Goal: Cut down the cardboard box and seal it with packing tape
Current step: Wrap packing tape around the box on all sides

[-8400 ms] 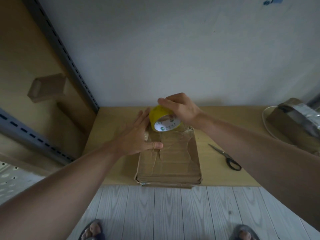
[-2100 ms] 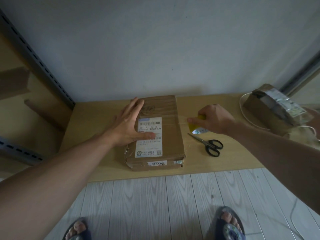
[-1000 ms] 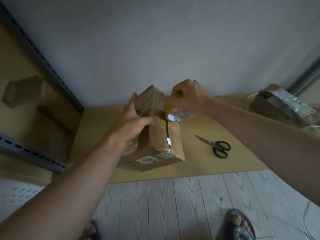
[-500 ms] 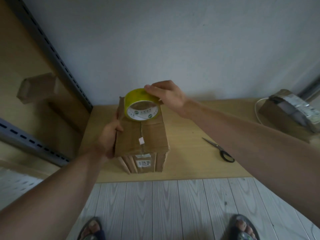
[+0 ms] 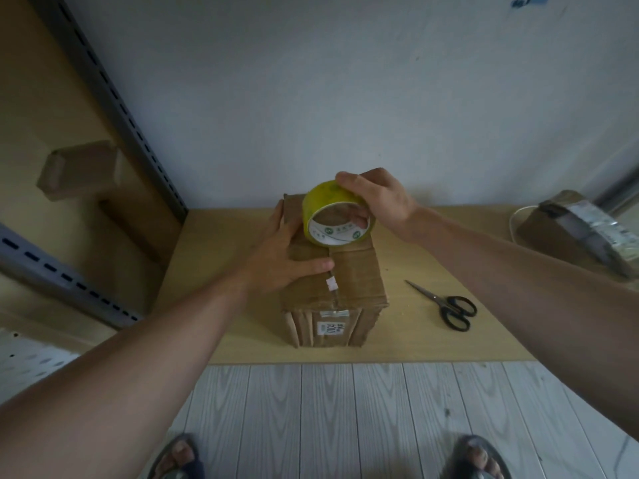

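Cardboard box [image 5: 345, 281] upright, seam toward camera, tape roll [image 5: 333, 214] atop

Person, seen from a head-worn camera.
- Arms: two forearms, bare to the wrists.
- Hands: left hand [image 5: 287, 261] and right hand [image 5: 380, 198], both bare.
- Footwear: a pair of dark open-toed sandals on the grey plank floor [image 5: 345, 426], toes exposed.
  - Left sandal [image 5: 179, 461]: broad dark strap across the foot.
  - Right sandal [image 5: 479, 458]: a similar strap, with a paler footbed showing beneath the toes.
  - The frame edge cuts off both sandals.
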Action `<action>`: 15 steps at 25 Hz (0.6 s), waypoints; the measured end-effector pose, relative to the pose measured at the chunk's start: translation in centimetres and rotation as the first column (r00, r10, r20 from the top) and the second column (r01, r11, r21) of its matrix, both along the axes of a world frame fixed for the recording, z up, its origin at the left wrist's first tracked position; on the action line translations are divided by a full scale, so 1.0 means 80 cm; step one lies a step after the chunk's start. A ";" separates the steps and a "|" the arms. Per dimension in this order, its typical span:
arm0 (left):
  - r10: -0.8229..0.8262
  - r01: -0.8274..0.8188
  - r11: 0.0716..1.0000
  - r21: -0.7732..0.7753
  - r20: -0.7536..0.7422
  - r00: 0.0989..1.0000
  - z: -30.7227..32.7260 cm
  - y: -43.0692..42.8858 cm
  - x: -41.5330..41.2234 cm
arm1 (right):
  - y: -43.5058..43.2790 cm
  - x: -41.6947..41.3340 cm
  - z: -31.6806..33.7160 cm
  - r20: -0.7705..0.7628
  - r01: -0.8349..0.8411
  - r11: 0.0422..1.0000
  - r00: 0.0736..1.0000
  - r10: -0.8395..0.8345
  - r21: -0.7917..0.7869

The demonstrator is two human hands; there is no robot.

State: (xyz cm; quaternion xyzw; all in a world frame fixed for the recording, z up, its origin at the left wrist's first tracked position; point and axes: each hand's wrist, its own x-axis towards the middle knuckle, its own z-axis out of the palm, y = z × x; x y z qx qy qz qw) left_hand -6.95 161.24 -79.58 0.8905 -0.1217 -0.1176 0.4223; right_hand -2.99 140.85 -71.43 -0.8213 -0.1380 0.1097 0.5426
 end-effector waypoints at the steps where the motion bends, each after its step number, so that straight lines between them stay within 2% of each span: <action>1: -0.003 0.003 1.000 -0.019 0.012 1.000 -0.003 0.003 0.001 | -0.002 0.002 0.006 0.046 -0.007 0.997 0.999 0.011 -0.083; 5: 0.032 -0.033 0.996 -0.078 -0.008 0.999 -0.005 0.007 -0.002 | -0.024 0.014 0.035 0.244 -0.024 0.904 0.960 0.141 -0.428; 10: 0.006 -0.014 0.990 -0.138 -0.057 0.998 -0.003 0.006 -0.002 | -0.062 0.011 0.029 0.275 0.027 0.786 0.944 0.184 -0.617; 15: -0.004 -0.018 0.985 -0.170 -0.126 0.992 -0.003 0.007 0.001 | -0.094 0.002 -0.002 0.229 0.038 0.654 0.950 0.210 -0.755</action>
